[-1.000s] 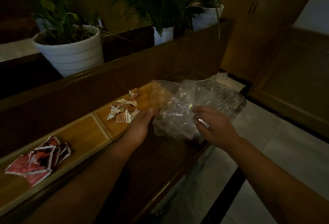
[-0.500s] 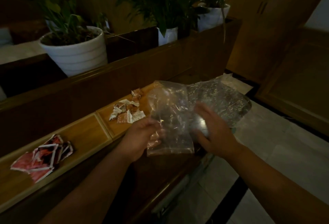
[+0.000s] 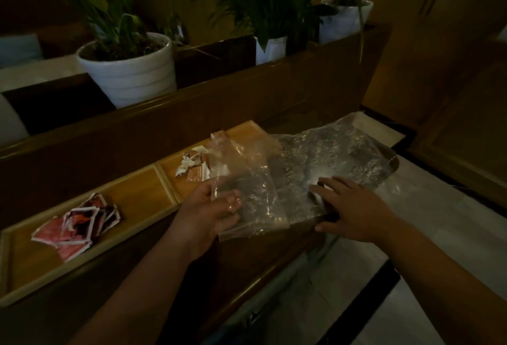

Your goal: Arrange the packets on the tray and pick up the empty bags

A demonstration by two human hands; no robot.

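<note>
Risk 1: the small clear plastic bag (image 3: 248,193) is limp and slick, and is held at one edge only. A loose pinch would probably let it slide out and drop past the front edge of the table (image 3: 247,257) to the floor (image 3: 411,235). Risk 2: the bag hangs just beside the torn paper pieces (image 3: 196,169) in the right compartment of the wooden tray (image 3: 142,193); a sweep of the film could scatter them (they are light and loose). Risk 3: the stack of plastic bags (image 3: 337,158) overhangs the right end of the table and could slip if pressure is released unevenly.

Left hand (image 3: 211,215): fingers curled, thumb and fingertips pinching the left edge of the small bag, which it holds raised above the table between tray and stack.

Right hand (image 3: 354,207): fingers straight and spread wide, palm down, resting on the near edge of the stack; it grips nothing.

The red card pieces (image 3: 79,221) lie in the left compartment, well apart from both hands.
</note>
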